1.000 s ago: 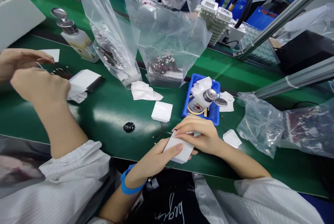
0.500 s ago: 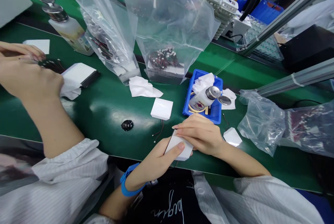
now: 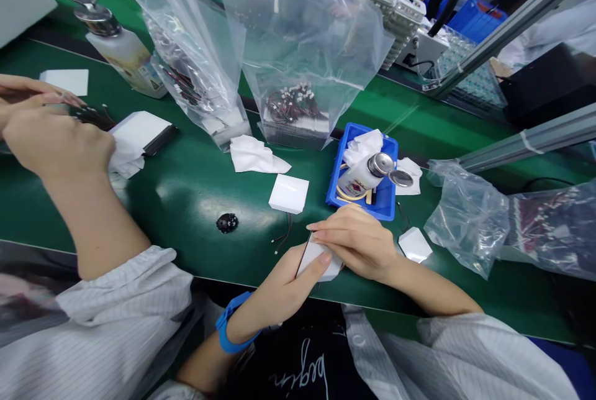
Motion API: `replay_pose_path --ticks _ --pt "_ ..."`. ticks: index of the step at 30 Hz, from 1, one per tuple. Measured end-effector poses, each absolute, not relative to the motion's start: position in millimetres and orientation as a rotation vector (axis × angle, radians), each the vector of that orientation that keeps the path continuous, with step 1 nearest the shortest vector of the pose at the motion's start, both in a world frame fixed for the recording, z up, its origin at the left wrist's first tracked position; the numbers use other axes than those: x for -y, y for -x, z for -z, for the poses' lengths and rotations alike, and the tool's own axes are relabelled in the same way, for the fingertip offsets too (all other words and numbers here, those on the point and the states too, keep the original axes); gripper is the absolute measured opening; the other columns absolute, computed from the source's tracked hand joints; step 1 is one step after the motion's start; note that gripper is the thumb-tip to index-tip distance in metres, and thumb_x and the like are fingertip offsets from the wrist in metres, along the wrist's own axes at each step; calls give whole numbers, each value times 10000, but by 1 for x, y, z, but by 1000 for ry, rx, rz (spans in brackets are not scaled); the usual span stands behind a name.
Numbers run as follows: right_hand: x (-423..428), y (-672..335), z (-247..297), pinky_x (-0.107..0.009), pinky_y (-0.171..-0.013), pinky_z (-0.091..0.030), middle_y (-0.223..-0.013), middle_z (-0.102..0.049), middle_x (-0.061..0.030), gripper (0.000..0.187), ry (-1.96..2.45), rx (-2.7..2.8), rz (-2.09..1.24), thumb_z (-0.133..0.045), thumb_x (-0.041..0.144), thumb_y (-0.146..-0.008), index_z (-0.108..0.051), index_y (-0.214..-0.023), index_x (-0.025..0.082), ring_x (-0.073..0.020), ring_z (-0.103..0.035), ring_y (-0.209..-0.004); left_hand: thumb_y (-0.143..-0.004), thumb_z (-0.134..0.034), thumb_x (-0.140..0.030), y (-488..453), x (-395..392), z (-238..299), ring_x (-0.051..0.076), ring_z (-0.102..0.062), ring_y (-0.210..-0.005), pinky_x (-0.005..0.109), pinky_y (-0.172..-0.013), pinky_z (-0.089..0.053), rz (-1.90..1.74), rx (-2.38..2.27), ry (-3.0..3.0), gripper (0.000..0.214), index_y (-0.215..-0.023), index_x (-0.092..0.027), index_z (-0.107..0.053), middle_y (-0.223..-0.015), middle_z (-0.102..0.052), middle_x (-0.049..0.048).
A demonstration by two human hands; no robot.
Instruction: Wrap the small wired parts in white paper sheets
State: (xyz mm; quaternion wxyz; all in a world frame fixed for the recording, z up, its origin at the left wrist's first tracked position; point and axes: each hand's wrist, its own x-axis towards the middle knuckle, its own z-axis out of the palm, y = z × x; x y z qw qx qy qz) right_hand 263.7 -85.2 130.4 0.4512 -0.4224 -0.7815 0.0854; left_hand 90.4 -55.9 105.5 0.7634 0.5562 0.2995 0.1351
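Note:
A flat white panel with a thin black edge is held low over the front edge of the green bench. My left hand, with a blue band at the wrist, grips it from the left, thumb across its white face. My right hand is closed at the panel's upper right, fingertips pressed on its top edge. Just beyond lies another white panel with thin dark wires trailing toward me. To the right of my right hand is a third white panel.
A blue tray holds a pump bottle and tissues. Behind stand clear bags of wired parts. A black lump lies left of my hands. At far left, a co-worker's hands work beside stacked white panels.
The panel in my hands has tilted slightly, and my left hand has shifted a little to the right. The co-worker's hands have moved slightly.

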Motion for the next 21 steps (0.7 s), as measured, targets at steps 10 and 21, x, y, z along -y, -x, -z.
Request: replay_pose_path --ticks 10,21 --pt "86 -263 -126 -323 -694 -565 -971 -768 -108 264 1029 1913 -173 -534 82 -937 -636 -1171 149 -180 -728 -894 -958 -485 -476 -92 55 -107 128 -469 -698 230 -654 -414 -309 -604 -1214 369 -809 -157 -595 -751 -551 5" --pt "86 -264 -127 -334 -674 -563 -972 -765 -146 251 1024 1915 -169 -556 53 -911 -653 -1135 111 -193 -721 -873 -970 -481 -455 -94 57 -104 112 -454 -683 230 -656 -419 -333 -590 -1216 358 -827 -151 -605 -743 -545 -11"
